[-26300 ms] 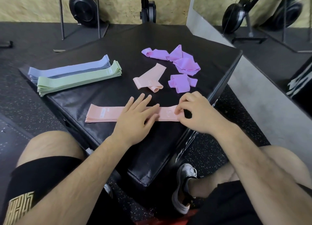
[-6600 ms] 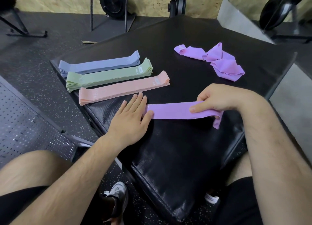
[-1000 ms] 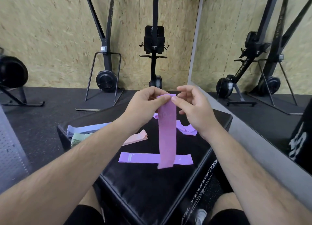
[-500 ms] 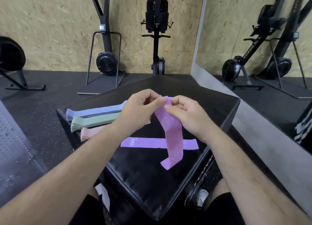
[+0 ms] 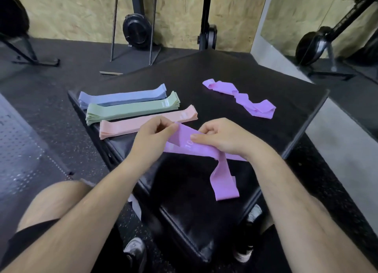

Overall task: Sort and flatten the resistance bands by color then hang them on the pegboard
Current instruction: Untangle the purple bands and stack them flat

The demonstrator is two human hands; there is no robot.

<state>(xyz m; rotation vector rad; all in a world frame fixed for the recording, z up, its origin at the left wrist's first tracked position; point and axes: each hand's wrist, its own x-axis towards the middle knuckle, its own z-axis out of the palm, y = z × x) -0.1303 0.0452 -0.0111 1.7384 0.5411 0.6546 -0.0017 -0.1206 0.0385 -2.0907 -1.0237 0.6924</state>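
— Blue stack [image 5: 122,96], green stack [image 5: 133,110] and pink stack [image 5: 147,122] are logged flat, side by side, on the left part of the table [image 5: 225,68]. Which step is judged to be in hand?

— Flattening of one purple band [image 5: 184,137]. It is held low over the near half of the table, and its free end is folded on the surface.

— How is it best done?

— The loop should be drawn taut between both pinches so the twist is let out. It should then be laid straight and pressed along its length. A purple strip seems to lie beneath, but it cannot be told apart clearly.

— Hand pose?

— Left hand [image 5: 152,138]: fingers [image 5: 163,129] curled, the band's edge pinched against the thumb. Right hand [image 5: 221,135]: knuckles up, band pinched under the thumb, other fingers tucked. Crumpled purple bands [image 5: 241,97] lie at far right, untouched.
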